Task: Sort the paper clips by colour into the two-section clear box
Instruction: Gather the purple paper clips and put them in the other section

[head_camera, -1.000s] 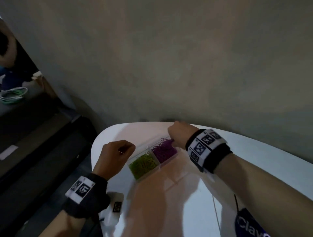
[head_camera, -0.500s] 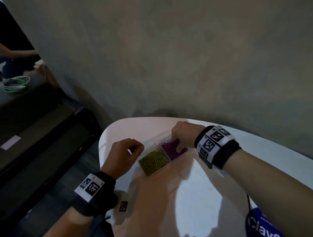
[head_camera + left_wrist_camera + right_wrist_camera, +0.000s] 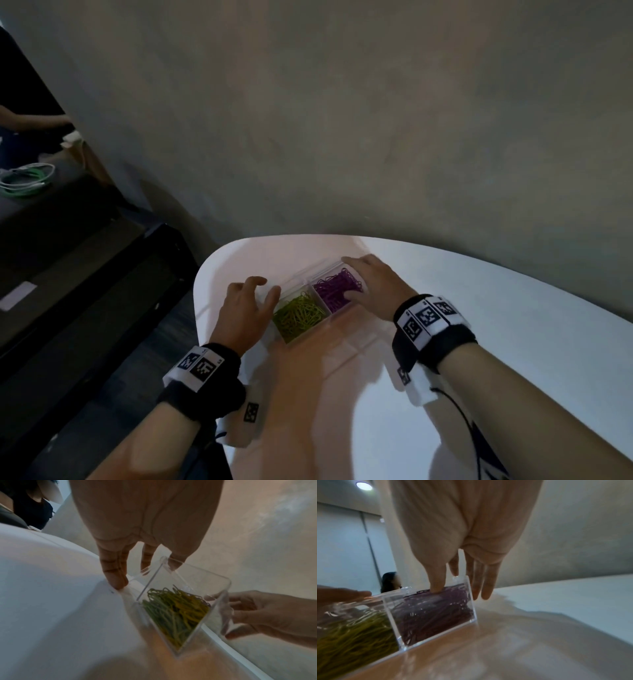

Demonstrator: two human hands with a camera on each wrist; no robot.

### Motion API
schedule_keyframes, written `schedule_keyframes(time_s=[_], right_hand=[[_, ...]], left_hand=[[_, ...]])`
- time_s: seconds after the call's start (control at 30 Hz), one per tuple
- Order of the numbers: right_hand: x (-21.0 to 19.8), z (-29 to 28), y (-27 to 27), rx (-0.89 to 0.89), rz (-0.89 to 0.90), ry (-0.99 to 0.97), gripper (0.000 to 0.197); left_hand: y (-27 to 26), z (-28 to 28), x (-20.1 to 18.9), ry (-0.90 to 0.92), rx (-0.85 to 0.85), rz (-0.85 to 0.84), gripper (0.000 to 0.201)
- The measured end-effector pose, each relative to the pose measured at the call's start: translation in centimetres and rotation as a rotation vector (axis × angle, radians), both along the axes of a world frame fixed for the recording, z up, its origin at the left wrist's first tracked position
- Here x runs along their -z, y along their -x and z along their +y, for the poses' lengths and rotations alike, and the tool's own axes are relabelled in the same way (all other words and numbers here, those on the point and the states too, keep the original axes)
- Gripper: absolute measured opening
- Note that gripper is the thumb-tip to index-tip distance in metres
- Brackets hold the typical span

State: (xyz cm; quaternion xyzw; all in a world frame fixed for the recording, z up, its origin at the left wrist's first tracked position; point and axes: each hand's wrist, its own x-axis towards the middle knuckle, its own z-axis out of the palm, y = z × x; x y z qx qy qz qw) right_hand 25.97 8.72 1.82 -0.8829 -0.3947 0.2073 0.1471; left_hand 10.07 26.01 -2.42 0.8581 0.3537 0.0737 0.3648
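Note:
A clear two-section box [image 3: 310, 334] stands on the white table [image 3: 496, 335]. Green paper clips [image 3: 298, 315] fill its left section and purple paper clips [image 3: 337, 289] its right one. My right hand [image 3: 358, 277] holds the box's right end, thumb on the purple clips [image 3: 435, 609] and fingers [image 3: 481, 586] outside the end wall. My left hand [image 3: 255, 291] hovers at the left end with fingers spread. Its fingertips [image 3: 117, 584] touch the table beside the box [image 3: 221, 601]. The box's clear lid [image 3: 301, 274] lies open behind it.
The table's rounded left edge [image 3: 198, 291] is close to my left hand, with dark floor below. A grey wall [image 3: 342, 137] rises right behind the table. A coiled green and white cable [image 3: 27, 178] and another person [image 3: 30, 120] are far left.
My left hand has uncurled from a fist and spread its fingers at the box's left end. My right hand stays at the purple end. The head view has shifted.

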Motion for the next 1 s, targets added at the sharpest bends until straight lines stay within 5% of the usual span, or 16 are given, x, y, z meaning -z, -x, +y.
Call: schedule_keyframes(time_s=[0.33, 0.5, 0.73, 0.87, 0.93, 1.0], right_hand=[[1.4, -7.8, 3.2, 0.308, 0.207, -0.218, 0.06], [1.1, -14.9, 5.3, 0.391, 0.21, -0.221, 0.057], [1.7, -27.5, 9.4, 0.62, 0.268, -0.255, 0.065], [2.4, -31.9, 10.1, 0.664, 0.41, -0.298, 0.102], [2.7, -32.9, 10.0, 0.659, 0.435, -0.33, 0.108], [2.7, -33.3, 10.2, 0.668, 0.418, -0.389, 0.107]], left_hand=[[-0.7, -5.0, -1.0, 0.061, 0.065, -0.054, 0.04], [-1.2, -10.5, -1.9, 0.157, 0.096, -0.177, 0.061], [-2.6, -19.9, -2.3, 0.281, 0.346, -0.199, 0.096], [-2.8, -24.7, -1.9, 0.147, 0.571, -0.365, 0.07], [-1.9, -25.9, -2.0, 0.121, 0.675, -0.433, 0.04], [-0.5, -26.1, -1.8, 0.045, 0.808, -0.464, 0.032]])
